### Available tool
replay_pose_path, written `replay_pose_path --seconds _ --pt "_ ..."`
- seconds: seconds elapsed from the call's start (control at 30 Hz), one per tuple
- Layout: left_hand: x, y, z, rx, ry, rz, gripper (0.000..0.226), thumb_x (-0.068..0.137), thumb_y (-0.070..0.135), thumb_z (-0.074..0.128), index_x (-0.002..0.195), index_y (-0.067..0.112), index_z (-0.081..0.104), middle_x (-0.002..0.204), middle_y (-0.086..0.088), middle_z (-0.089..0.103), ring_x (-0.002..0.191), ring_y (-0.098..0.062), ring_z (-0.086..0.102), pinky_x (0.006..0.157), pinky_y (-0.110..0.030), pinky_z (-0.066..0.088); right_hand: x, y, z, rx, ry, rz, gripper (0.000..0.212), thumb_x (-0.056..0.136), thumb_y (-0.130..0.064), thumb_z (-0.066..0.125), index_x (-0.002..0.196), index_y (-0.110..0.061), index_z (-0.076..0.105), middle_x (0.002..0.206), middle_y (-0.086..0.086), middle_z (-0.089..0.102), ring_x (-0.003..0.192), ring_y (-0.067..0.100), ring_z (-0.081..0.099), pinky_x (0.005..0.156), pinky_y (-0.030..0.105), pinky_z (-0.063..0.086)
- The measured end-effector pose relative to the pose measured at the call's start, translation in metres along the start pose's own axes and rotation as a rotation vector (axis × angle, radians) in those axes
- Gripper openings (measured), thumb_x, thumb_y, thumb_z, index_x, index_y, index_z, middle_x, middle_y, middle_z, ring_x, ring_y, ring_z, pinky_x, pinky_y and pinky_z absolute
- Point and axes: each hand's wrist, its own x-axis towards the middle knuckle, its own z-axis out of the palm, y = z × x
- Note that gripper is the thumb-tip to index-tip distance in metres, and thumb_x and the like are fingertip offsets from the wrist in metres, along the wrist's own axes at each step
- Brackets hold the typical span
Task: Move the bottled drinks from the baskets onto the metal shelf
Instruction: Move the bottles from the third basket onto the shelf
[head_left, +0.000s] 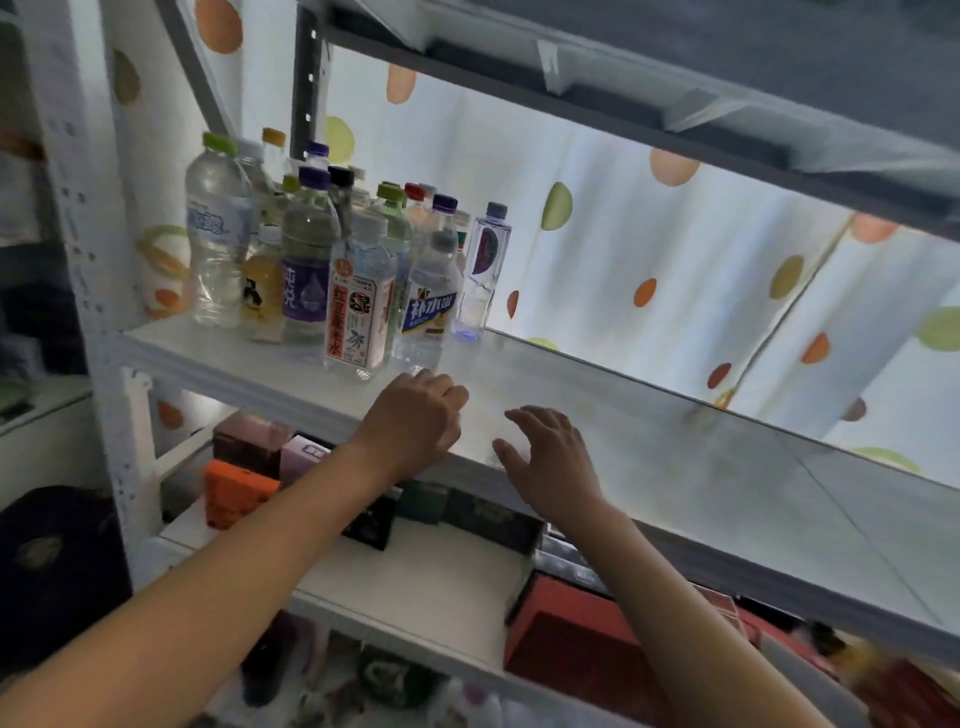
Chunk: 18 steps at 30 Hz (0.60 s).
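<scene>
Both hands — left (415, 415), right (548, 457) — loose and holding nothing beside over a dozen bottles (358, 312) on the metal shelf (649, 441).

Bottles (332, 260) at left of shelf (649, 447)

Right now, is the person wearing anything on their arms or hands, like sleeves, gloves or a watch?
No. Both forearms are bare as far as the picture shows, with no sleeves in view. The left hand and the right hand wear no gloves, and I can see no rings, watch or bracelet on either wrist. The picture is a bit blurry, so something very small could be missed.
</scene>
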Motion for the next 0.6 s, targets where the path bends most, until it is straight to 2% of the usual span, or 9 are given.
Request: replay_pose_path --seconds 0.13,0.27,0.4,0.47,0.6 --pt "-0.038 0.017 -0.032 0.112 -0.038 -0.046 0.029 0.085 0.018 0.061 0.113 0.012 0.064 0.109 -0.008 0.066 0.1 -0.025 0.06 0.088 -0.039 0.048 -0.017 -0.016 -0.005 -0.031 0.0 -0.163 0.049 0.1 -0.044 0.052 0.143 -0.022 0.051 0.15 0.002 0.048 0.143 0.025 0.034 0.12 0.041 0.025" --pt "-0.085 0.031 -0.07 0.233 -0.058 -0.167 0.035 0.084 0.019 0.061 0.118 0.009 0.063 0.118 -0.012 0.065 0.111 -0.03 0.059 0.099 -0.044 0.045 -0.03 -0.051 0.003 0.056 -0.024 -0.325 0.048 0.101 -0.043 0.05 0.145 -0.025 0.049 0.155 0.002 0.042 0.148 0.025 0.025 0.121 0.041 0.017" --pt "-0.147 0.039 -0.109 0.4 -0.146 -0.264 0.036 0.077 0.02 0.066 0.111 0.008 0.069 0.115 -0.014 0.067 0.108 -0.033 0.062 0.096 -0.049 0.048 -0.056 -0.097 0.018 0.181 -0.048 -0.533 0.048 0.098 -0.048 0.04 0.139 -0.028 0.055 0.148 0.002 0.05 0.143 0.027 0.035 0.12 0.044 0.023" --pt "-0.185 0.047 -0.131 0.437 -0.211 -0.348 0.036 0.074 0.019 0.07 0.108 0.009 0.068 0.113 -0.013 0.067 0.106 -0.033 0.062 0.095 -0.05 0.048 -0.073 -0.124 0.028 0.23 -0.069 -0.63 0.044 0.099 -0.044 0.043 0.137 -0.028 0.057 0.148 0.001 0.05 0.143 0.027 0.035 0.121 0.047 0.023" --pt "-0.264 0.065 -0.177 0.498 -0.285 -0.592 0.039 0.083 0.02 0.061 0.121 0.009 0.064 0.124 -0.011 0.061 0.118 -0.031 0.054 0.104 -0.05 0.038 -0.118 -0.189 0.043 0.34 -0.14 -0.795 0.041 0.099 -0.038 0.053 0.137 -0.023 0.059 0.15 0.005 0.049 0.145 0.026 0.032 0.121 0.043 0.019"
